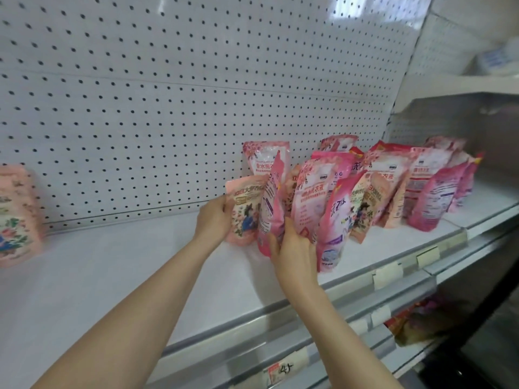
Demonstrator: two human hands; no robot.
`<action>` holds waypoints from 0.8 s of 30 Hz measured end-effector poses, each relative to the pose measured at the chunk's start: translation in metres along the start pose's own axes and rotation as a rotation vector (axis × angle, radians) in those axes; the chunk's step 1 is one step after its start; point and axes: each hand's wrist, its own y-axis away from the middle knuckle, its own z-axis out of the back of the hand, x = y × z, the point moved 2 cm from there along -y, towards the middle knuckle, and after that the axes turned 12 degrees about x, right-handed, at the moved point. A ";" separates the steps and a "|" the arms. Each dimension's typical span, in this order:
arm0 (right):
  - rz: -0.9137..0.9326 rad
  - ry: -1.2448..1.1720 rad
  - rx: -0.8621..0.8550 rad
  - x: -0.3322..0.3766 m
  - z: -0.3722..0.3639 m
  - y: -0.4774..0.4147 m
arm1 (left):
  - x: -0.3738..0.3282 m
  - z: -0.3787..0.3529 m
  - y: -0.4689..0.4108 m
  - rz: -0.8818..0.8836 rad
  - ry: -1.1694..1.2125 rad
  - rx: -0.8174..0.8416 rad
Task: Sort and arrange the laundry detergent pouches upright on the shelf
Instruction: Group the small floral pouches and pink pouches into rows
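Two bare forearms reach up from the bottom of the head view toward a white shelf (112, 262), which has a pegboard (140, 94) behind it. The left hand (213, 220) grips the side of a pale pink pouch (244, 211), fingers wrapped round its edge. This looks like an effort to steady it upright or draw it clear of its neighbours. The right hand (292, 248) curls round the lower edge of a deep pink pouch (271, 209) that stands edge-on to the camera, probably so it can be turned face-out.

Both pouches sit at the left end of a crowded cluster of pouches (379, 189), where pale and deep pink kinds are mixed and several lean on each other. The sorting therefore looks barely begun. A separate group of pale pink packs (14, 214) stands well apart at the far left, likely the spot for that kind.

All the lettering is Chinese. A taller pouch (265, 164) behind shows characters that read roughly "水洗衣", and the rest is too blurred to read. The pale pouch carries a floral picture with a figure. Blank price tags (387, 275) hang on the shelf rail, and a lower tag (280, 369) bears a handwritten "4" and an unclear mark
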 end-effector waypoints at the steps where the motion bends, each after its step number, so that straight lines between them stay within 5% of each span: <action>1: -0.018 -0.016 -0.008 0.005 -0.002 -0.002 | 0.007 0.009 0.005 0.003 0.001 -0.027; 12: -0.003 -0.177 0.187 0.057 -0.058 -0.043 | 0.047 0.070 0.038 0.043 -0.027 -0.087; 16: 0.044 -0.198 0.045 0.059 -0.022 -0.056 | 0.051 0.072 0.033 0.034 -0.022 -0.091; 19: 0.136 0.012 -0.054 0.068 0.017 -0.075 | 0.053 0.072 0.034 0.033 -0.040 -0.103; 24: 0.040 0.605 -0.023 0.097 0.087 -0.106 | 0.054 0.074 0.031 0.000 -0.010 -0.057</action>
